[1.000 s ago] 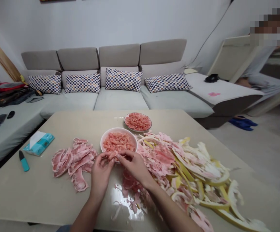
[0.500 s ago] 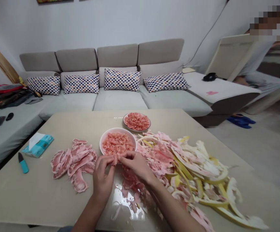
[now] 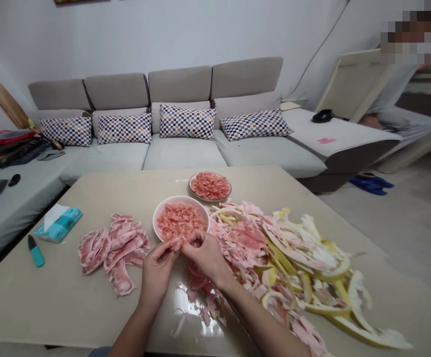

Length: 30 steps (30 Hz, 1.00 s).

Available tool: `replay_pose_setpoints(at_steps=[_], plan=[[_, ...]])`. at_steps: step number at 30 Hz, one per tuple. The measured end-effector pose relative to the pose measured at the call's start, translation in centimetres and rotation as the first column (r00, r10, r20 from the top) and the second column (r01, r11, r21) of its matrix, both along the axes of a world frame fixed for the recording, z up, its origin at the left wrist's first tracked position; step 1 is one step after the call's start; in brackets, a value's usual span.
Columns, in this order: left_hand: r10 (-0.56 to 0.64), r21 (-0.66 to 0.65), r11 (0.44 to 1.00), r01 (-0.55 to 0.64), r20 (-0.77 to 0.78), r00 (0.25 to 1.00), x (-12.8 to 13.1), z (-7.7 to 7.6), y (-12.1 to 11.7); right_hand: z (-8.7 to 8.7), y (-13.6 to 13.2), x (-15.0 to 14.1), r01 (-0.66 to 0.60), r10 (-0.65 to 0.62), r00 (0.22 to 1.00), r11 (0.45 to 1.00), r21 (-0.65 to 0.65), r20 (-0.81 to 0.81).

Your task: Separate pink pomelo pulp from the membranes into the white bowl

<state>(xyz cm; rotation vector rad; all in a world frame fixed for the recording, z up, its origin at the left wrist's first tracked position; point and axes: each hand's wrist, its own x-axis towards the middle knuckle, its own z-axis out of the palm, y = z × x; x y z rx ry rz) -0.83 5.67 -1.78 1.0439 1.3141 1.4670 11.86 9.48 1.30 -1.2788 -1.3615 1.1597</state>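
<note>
Your left hand (image 3: 157, 270) and right hand (image 3: 207, 255) pinch a small pink fruit piece (image 3: 177, 243) between their fingertips, the grip closed on it at the near edge of the white bowl (image 3: 156, 230).

We see patterned cushions (image 3: 188, 122) along the grey sofa (image 3: 185, 151), a black object (image 3: 323, 116) on the sofa's right-end ledge, and blue slippers (image 3: 371, 184) on the floor beyond that end.
</note>
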Motion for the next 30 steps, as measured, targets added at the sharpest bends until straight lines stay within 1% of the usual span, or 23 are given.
replay_pose_setpoints(at_steps=[3,6,8,11,13,14,15,17,19,22,24,26,28,30], plan=[[-0.08,-0.071,0.993,0.095,0.191,0.978,0.0,0.1,-0.1,-0.1,0.1,0.2,-0.022,0.02,0.999,0.999,-0.048,-0.046],[-0.125,-0.099,0.981,0.168,0.34,0.932,-0.1,0.3,-0.2,-0.6,0.4,0.5,-0.139,0.109,0.979,0.975,-0.172,-0.173],[-0.146,-0.107,0.972,0.207,0.413,0.899,-0.1,0.5,-0.3,-1.0,0.6,0.7,-0.233,0.173,0.952,0.945,-0.23,-0.251],[-0.142,-0.123,0.967,0.225,0.473,0.869,-0.2,0.7,-0.1,-1.3,1.0,1.0,-0.316,0.243,0.927,0.916,-0.248,-0.286],[-0.117,-0.133,0.972,0.195,0.445,0.888,-0.4,0.8,0.0,-1.0,1.0,1.3,-0.345,0.286,0.923,0.911,-0.224,-0.259],[-0.107,-0.131,0.976,0.173,0.403,0.909,-0.5,0.8,0.1,-0.7,1.0,1.5,-0.337,0.298,0.931,0.924,-0.181,-0.212],[-0.097,-0.127,0.981,0.149,0.346,0.933,-0.5,0.7,0.1,-0.4,0.8,1.6,-0.309,0.292,0.946,0.944,-0.119,-0.141],[-0.07,-0.106,0.99,0.093,0.209,0.975,-0.7,0.5,0.3,0.2,0.3,1.8,-0.232,0.23,0.973,0.972,0.048,0.034],[-0.033,-0.072,0.997,0.04,0.085,0.996,-0.7,0.3,0.3,0.6,-0.3,1.8,-0.205,0.173,0.971,0.957,0.203,0.166],[-0.017,-0.003,1.0,0.017,-0.035,0.999,-0.7,0.0,0.3,0.4,-0.8,1.3,-0.286,0.2,0.943,0.894,0.344,0.265],[-0.005,0.038,0.999,0.009,-0.086,0.996,-0.7,0.0,0.2,0.0,-0.8,1.1,-0.314,0.201,0.929,0.87,0.38,0.31],[0.013,0.056,0.998,-0.006,-0.131,0.991,-0.7,0.1,0.1,-0.2,-0.6,1.0,-0.316,0.183,0.92,0.869,0.381,0.347],[0.008,0.039,0.999,-0.003,-0.142,0.99,-0.7,0.1,0.1,-0.3,-0.4,1.1,-0.302,0.162,0.92,0.874,0.38,0.358],[-0.02,0.0,1.0,0.02,-0.107,0.994,-0.7,0.2,0.1,-0.3,-0.3,1.2,-0.276,0.153,0.933,0.885,0.375,0.326]])
